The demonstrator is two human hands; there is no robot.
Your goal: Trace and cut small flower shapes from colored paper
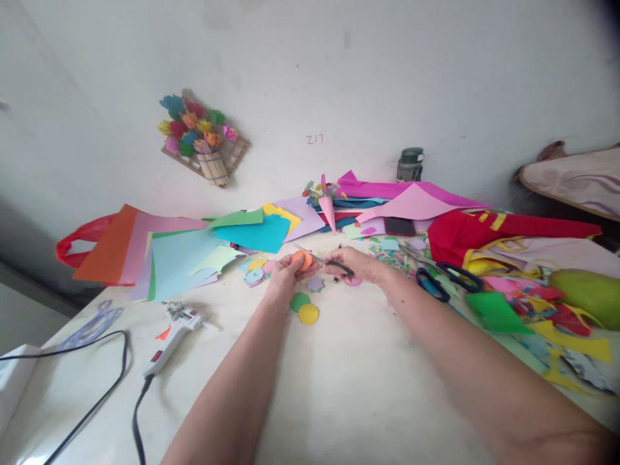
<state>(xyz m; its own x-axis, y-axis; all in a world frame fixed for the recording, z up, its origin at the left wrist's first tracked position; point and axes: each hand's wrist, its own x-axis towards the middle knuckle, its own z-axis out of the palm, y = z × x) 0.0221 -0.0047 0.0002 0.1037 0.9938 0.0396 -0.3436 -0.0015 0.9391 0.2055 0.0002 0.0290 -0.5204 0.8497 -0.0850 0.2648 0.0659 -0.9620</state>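
Observation:
My left hand [285, 271] pinches an orange paper circle [303, 260] between thumb and fingers. Small dark-handled scissors [340, 267] are gripped in my right hand [357, 263], their blades pointing left, close to the orange circle. Whether the blades touch the paper I cannot tell. On the table just below lie a green paper circle [299, 301] and a yellow paper circle [309, 314]. A purple scalloped paper piece [315, 284] rests between my hands. Left of my left hand is a cluster of pale cut circles [254, 276].
A glue gun [169, 345] with a black cord lies at left. Coloured sheets [184, 252] spread along the back left. Larger scissors [448, 278], paper scraps [557, 300] and red cloth [465, 236] occupy the right. A phone [399, 226] and a dark bottle [410, 165] are behind.

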